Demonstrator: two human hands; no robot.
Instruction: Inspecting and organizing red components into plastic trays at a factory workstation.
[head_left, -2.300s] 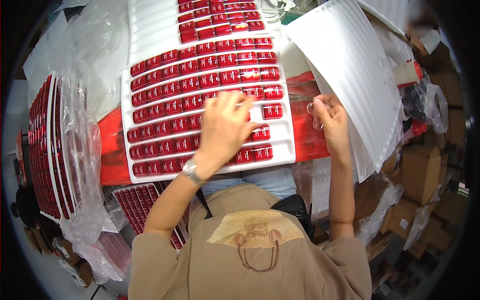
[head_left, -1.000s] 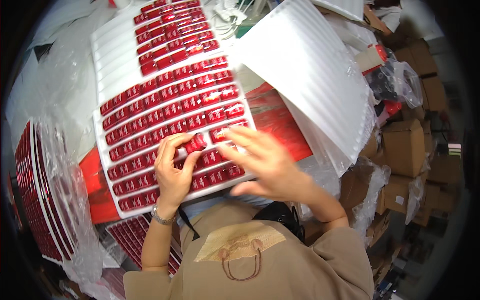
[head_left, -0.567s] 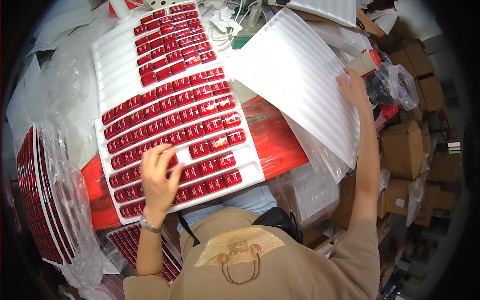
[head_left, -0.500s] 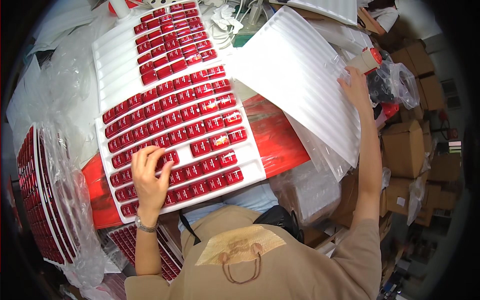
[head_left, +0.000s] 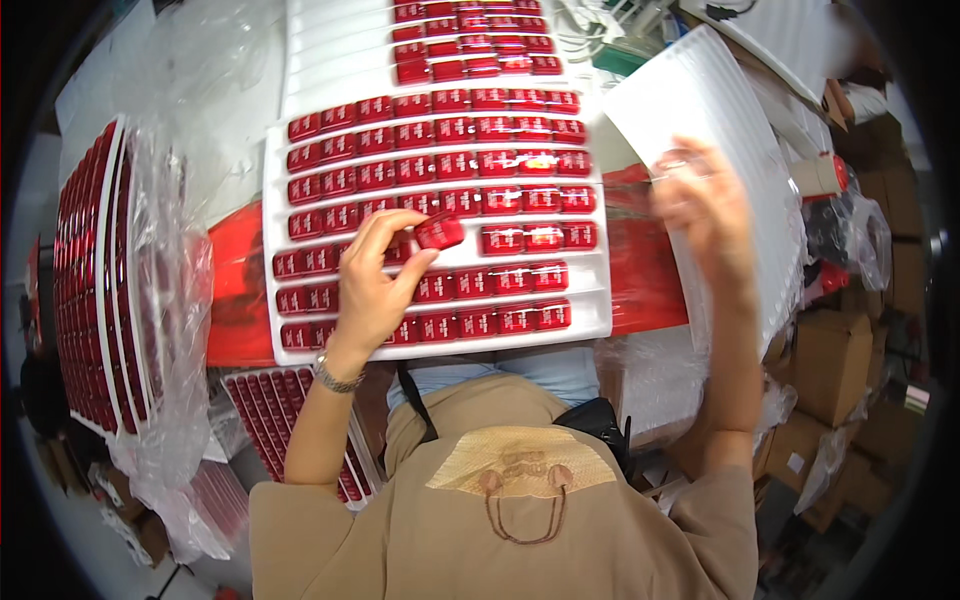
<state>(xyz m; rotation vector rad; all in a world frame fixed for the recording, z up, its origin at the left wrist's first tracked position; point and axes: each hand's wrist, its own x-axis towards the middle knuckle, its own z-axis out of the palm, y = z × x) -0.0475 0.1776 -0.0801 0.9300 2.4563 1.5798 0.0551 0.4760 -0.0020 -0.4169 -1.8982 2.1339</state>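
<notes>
Red and glossy, a small case is being pinched by the left hand at a gap in the white tray's rows. Right of that tray, the right hand is being held out, its grip too blurred to tell.

Our left hand in a pinch: thumb set against bent fingers, back of hand toward the left. Left forearm slants up and inward, bare below the elbow. Our right hand higher, well apart, motion-blurred; we cannot read its grip. Right forearm near upright.
</notes>
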